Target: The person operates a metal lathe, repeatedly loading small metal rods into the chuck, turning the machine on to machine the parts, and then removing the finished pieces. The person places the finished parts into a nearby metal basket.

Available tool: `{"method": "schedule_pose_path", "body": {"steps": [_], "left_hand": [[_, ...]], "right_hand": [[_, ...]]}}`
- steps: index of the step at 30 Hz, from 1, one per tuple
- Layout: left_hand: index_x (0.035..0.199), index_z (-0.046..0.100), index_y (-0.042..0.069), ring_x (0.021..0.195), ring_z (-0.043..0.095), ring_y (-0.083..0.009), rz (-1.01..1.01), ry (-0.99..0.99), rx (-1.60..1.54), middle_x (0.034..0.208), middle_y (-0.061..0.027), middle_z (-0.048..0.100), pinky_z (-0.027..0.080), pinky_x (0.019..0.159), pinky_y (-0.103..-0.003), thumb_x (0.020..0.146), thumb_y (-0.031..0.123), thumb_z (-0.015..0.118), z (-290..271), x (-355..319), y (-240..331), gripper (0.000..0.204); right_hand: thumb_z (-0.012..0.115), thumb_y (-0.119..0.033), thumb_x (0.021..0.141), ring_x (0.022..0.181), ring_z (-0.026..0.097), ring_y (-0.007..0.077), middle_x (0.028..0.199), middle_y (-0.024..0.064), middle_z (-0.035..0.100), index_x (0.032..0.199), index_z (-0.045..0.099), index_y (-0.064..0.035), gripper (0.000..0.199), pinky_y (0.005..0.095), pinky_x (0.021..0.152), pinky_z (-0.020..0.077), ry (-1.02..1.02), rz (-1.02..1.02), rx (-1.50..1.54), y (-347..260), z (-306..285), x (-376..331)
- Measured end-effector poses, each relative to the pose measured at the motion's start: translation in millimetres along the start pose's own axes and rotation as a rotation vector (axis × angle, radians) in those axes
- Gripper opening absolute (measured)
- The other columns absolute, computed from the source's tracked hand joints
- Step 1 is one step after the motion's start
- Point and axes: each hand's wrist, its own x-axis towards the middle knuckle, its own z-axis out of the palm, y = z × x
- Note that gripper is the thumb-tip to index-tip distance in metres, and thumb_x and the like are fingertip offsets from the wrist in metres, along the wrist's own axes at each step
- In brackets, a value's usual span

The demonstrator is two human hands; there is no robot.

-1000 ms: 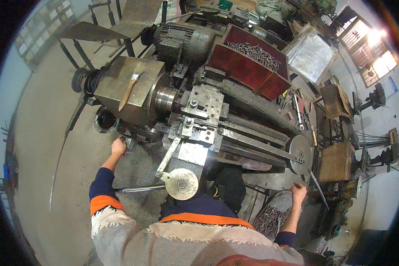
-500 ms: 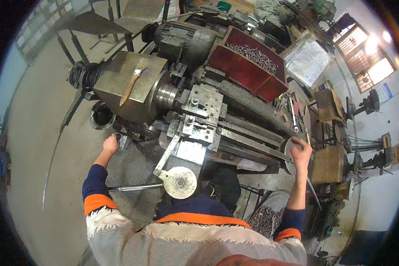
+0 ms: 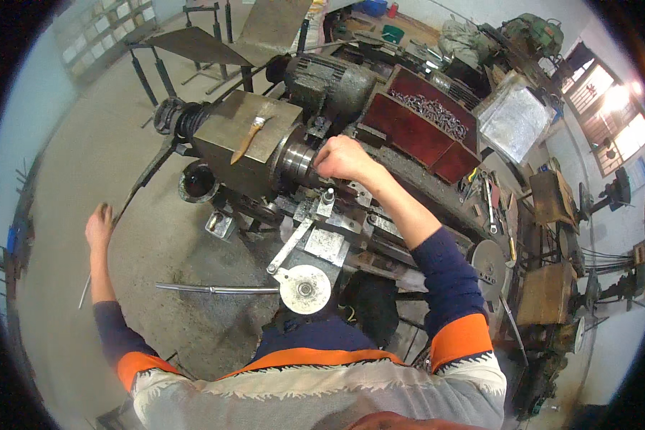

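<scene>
My left hand (image 3: 99,226) is closed around a long metal lever (image 3: 149,170) that slants down from the far left end of a small lathe. My right hand (image 3: 342,158) reaches across the machine to the front of the round steel chuck (image 3: 294,159), fingers curled together. Whatever they may hold is hidden behind the knuckles. Below that wrist lies the tool slide (image 3: 328,240) with its bolted block. A flat crank arm (image 3: 291,246) and a round white-grey disc (image 3: 305,289) with a long metal handle (image 3: 215,289) sit nearer my body.
On the headstock cover (image 3: 218,118) lies a wooden-handled brush (image 3: 248,139). Behind the lathe bed stands a dark red tray (image 3: 416,136) heaped with small metal pieces (image 3: 430,111). A motor (image 3: 333,82) sits behind the headstock. Wrenches (image 3: 492,204) lie at the right, near a round plate (image 3: 488,261).
My right hand has left the round plate at the right and come to the chuck. My left hand has moved from the small metal box by the headstock out left onto the lever.
</scene>
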Motion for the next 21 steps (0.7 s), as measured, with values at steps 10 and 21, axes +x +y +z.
{"method": "schedule_pose_path", "body": {"steps": [10,21], "left_hand": [[0.096,0.065,0.008,0.079,0.061,-0.0386,-0.314,-0.188,0.085,0.080,-0.0205,0.064,0.046,0.070,-0.048,0.088,0.054,0.039,-11,-144,97,0.054],[0.091,0.063,0.000,0.069,0.065,-0.0259,0.100,-0.162,-0.789,0.076,-0.0155,0.066,0.050,0.065,-0.036,0.086,0.032,0.057,-57,-110,213,0.033]], "right_hand": [[0.060,-0.023,0.054,0.064,0.062,0.0334,0.065,0.0190,0.061,0.068,0.067,-0.0031,0.025,0.0364,0.065,0.0503,0.051,0.077,0.016,1,20,11],[0.057,-0.010,0.052,0.091,0.057,0.0244,0.095,0.0083,0.067,0.085,0.072,-0.0106,0.036,0.0324,0.083,0.0460,0.347,-0.481,0.365,-22,-8,-56]]}}
